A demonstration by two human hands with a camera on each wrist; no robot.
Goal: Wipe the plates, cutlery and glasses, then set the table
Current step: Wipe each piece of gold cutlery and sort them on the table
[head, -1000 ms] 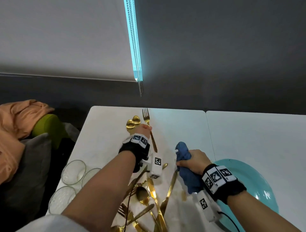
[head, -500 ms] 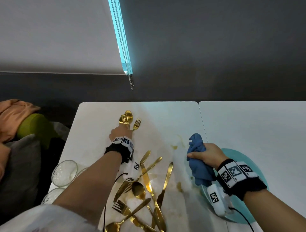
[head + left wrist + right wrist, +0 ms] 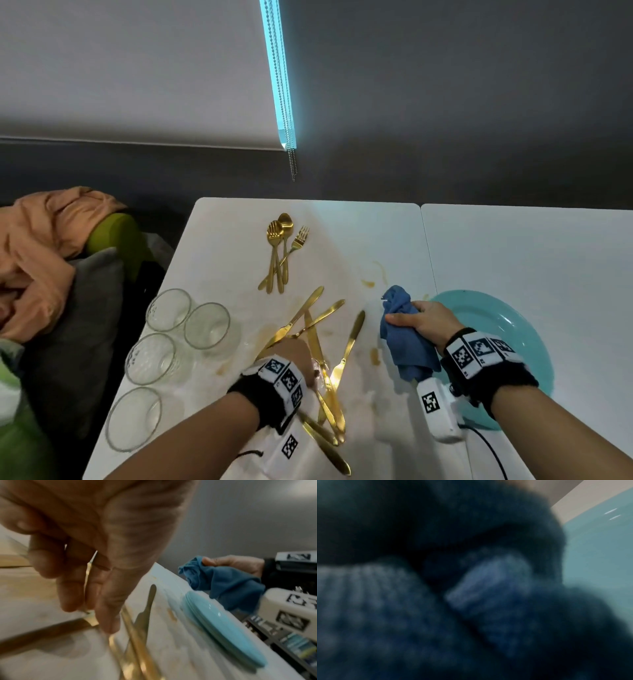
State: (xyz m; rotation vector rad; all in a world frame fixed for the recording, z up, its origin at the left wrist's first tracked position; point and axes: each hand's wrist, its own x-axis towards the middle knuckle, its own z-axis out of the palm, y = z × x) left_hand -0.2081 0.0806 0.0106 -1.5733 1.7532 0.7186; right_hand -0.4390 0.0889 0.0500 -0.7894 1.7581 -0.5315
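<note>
Gold cutlery (image 3: 318, 346) lies heaped at six o'clock on the white table (image 3: 342, 240), where the left hand (image 3: 294, 356) pinches one piece. Right hand (image 3: 431, 325) clutches a blue cloth (image 3: 407, 339) beside the teal plate (image 3: 507, 318).

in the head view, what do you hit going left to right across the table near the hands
Cluster of glasses → left hand on the gold cutlery pile → blue cloth gripped by the right hand → teal plate.
</note>
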